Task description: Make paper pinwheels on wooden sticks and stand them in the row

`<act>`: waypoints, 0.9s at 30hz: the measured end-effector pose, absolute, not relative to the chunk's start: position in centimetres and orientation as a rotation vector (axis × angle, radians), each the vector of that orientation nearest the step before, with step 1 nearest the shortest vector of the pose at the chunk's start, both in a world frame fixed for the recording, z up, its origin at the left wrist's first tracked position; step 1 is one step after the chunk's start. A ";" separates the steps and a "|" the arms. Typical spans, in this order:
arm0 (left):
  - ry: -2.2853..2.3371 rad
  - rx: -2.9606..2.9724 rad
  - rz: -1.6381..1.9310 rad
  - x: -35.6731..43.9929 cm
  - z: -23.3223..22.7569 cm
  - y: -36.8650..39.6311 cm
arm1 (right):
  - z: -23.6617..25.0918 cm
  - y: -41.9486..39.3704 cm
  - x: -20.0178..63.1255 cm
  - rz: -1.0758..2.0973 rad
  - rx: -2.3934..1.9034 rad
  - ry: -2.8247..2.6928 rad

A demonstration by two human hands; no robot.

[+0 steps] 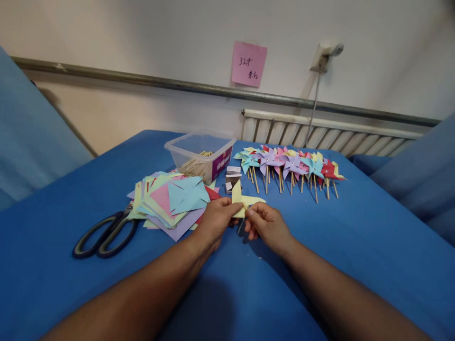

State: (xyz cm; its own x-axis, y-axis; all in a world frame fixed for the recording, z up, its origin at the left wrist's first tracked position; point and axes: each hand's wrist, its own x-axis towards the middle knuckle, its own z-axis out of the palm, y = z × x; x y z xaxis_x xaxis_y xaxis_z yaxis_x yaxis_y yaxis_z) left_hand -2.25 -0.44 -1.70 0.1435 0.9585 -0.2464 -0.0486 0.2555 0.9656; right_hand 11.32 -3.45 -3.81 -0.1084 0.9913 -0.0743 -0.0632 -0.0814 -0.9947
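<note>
A yellow paper pinwheel is pinched at its centre between the left hand and the right hand, both closed on it just above the blue cloth. A stack of coloured paper squares lies just left of the left hand, with black scissors beyond. Finished pinwheels are lined up behind, beside a clear plastic tub.

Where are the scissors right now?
In the head view, the scissors lie on the blue cloth at the left, blades tucked under the stack of coloured paper, left of the person's left hand.
</note>
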 end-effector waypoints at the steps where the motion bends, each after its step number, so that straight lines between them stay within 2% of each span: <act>1: 1.173 1.034 0.956 -2.2 -1.7 -0.4 | -3.8 -3.5 11.3 1.374 -1.163 -1.199; 27: 1.188 1.017 0.942 -2.2 -1.6 -0.4 | -3.3 -3.8 10.9 1.368 -1.184 -1.125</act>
